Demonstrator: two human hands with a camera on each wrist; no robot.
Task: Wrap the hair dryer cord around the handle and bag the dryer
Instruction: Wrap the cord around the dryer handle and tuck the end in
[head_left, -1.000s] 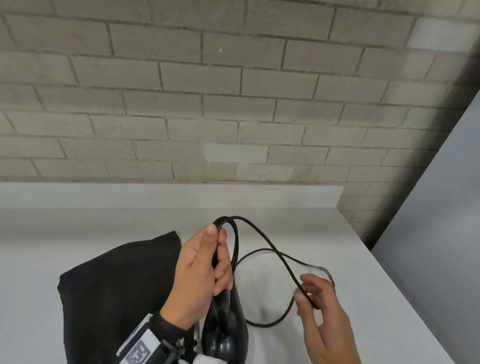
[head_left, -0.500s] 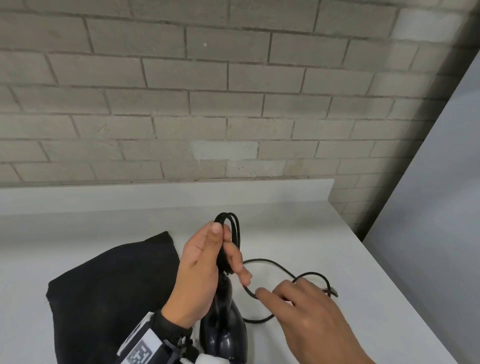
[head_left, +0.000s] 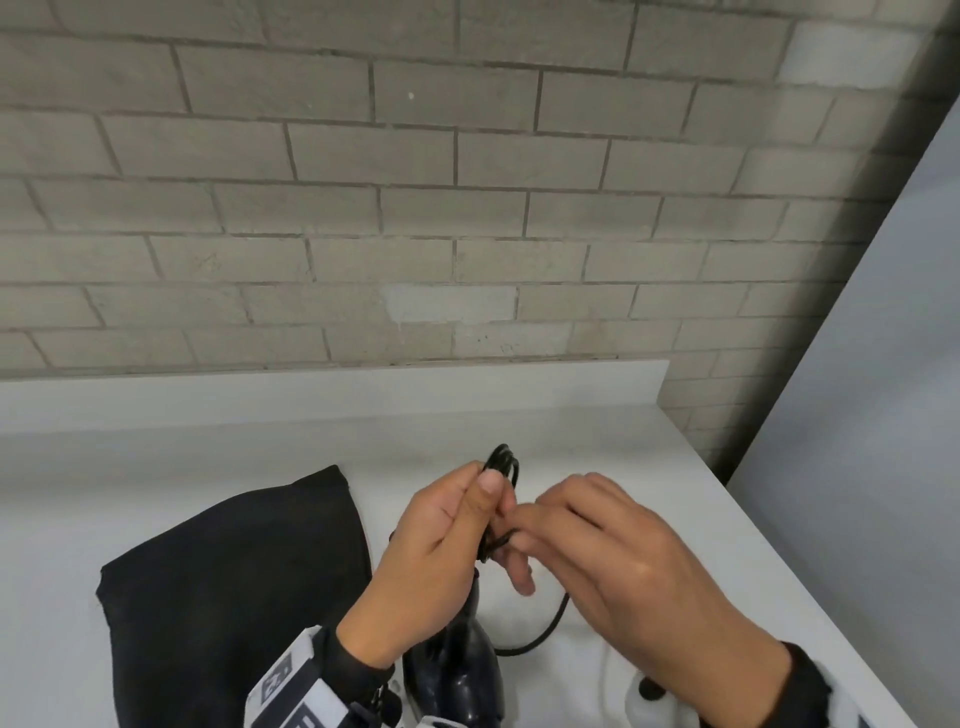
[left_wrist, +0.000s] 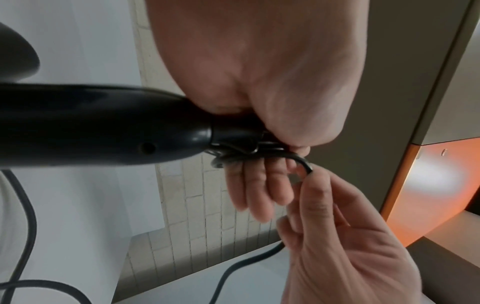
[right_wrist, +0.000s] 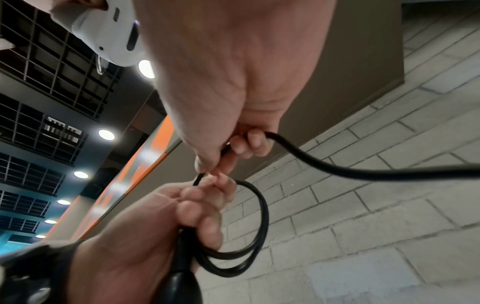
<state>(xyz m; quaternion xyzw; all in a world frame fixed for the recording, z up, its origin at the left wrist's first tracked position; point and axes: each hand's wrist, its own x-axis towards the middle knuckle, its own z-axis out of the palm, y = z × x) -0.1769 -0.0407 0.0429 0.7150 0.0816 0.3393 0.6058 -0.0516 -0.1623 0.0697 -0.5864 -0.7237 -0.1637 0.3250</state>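
Holding dryer (head_left: 457, 670) handle and bendy cord (right_wrist: 363, 170) loops in left hand (head_left: 431, 561); pinching loose cord with right hand (head_left: 623, 561); keeping loops from springing loose.

Left hand (head_left: 441, 561) raised over the counter, palm turned inward, thumb up along the front, fingers (left_wrist: 255, 191) curled round the cord (right_wrist: 255, 242) loops at the dryer (left_wrist: 103, 125) handle's end. Right hand (head_left: 618, 566) comes in from the right, back of hand up, thumb and forefinger pinching the cord right beside the left fingertips; other fingers loosely curled. Both hands touching or nearly so. Dark cuffs and wrist-mounted devices on both wrists.
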